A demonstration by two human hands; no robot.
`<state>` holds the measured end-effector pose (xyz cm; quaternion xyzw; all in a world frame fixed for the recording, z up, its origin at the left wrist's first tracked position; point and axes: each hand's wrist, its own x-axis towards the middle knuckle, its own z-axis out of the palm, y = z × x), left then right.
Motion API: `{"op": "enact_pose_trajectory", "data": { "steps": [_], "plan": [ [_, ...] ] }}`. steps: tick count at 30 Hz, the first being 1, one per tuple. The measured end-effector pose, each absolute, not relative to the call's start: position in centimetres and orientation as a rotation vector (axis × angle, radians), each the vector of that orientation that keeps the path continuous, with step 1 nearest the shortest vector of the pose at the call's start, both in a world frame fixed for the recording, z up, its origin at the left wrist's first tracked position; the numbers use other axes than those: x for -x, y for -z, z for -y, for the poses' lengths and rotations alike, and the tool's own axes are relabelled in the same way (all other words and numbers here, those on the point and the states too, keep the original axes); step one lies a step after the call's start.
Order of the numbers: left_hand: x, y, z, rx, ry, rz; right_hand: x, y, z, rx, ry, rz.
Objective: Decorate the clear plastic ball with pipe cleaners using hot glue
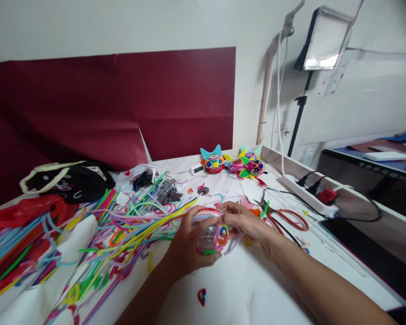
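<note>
A clear rounded form is held just above the bench, near its front edge. Only part of the form is covered: a few pipe-cleaner coils are seen on its right side, while most of the clear surface is bare. Two fully covered, multicoloured pieces are stood at the back of the bench. The left hand is clasped around the form from the left and below. The right hand is set against its upper right side, fingertips drawn together on it. Loose pipe cleaners are heaped just left of the hands; red-handled cutters lie to the right
</note>
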<state>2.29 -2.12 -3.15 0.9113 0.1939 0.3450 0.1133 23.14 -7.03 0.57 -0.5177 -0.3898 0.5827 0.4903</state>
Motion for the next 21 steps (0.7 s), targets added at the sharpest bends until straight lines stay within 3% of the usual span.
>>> {"op": "enact_pose_trajectory", "data": {
  "steps": [21],
  "plan": [
    [-2.5, 1.9, 2.4, -2.713, -1.255, -0.545, -23.8, -2.1, 7.6, 1.242, -1.436, 0.924]
  ]
}}
